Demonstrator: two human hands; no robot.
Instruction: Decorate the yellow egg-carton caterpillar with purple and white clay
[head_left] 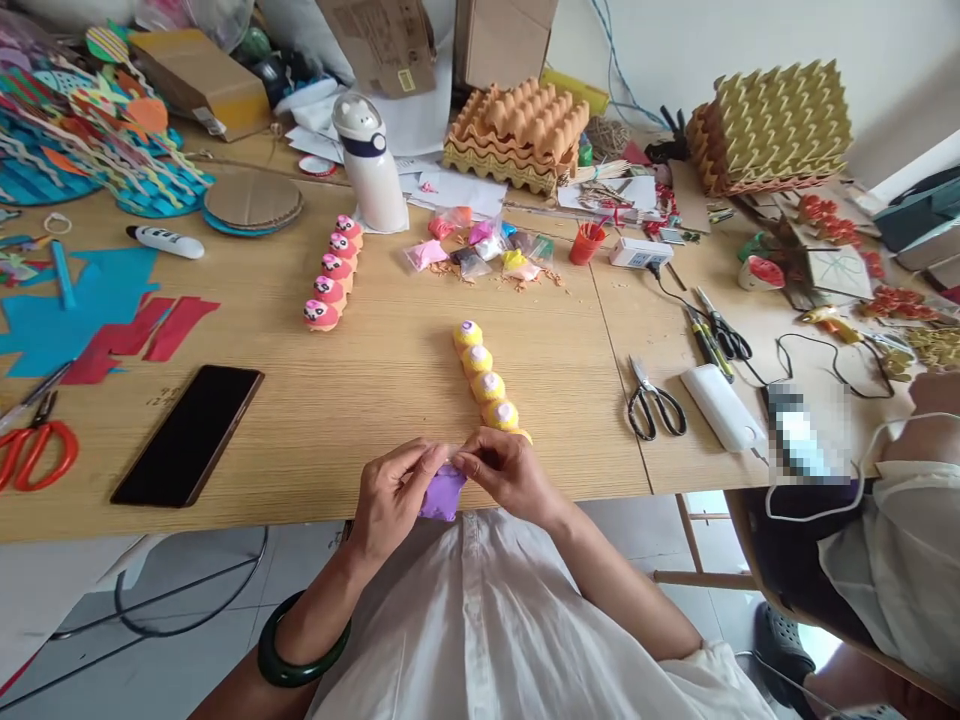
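A small clear bag of purple clay is pinched at its top between my two hands, at the table's front edge. My left hand grips the bag's left side, thumb and fingers pressed together. On the other side my right hand pinches the upper right corner. Just beyond them lies a row of yellow balls with pale round tops; its near end is partly hidden by my right hand. Farther off to the left stands a row of pink-topped egg-carton cups with small faces.
A phone and red-handled scissors lie at left, black-handled scissors at right. Colored clay bags sit mid-table before stacked egg trays. A white bottle stands behind. Another person sits at right.
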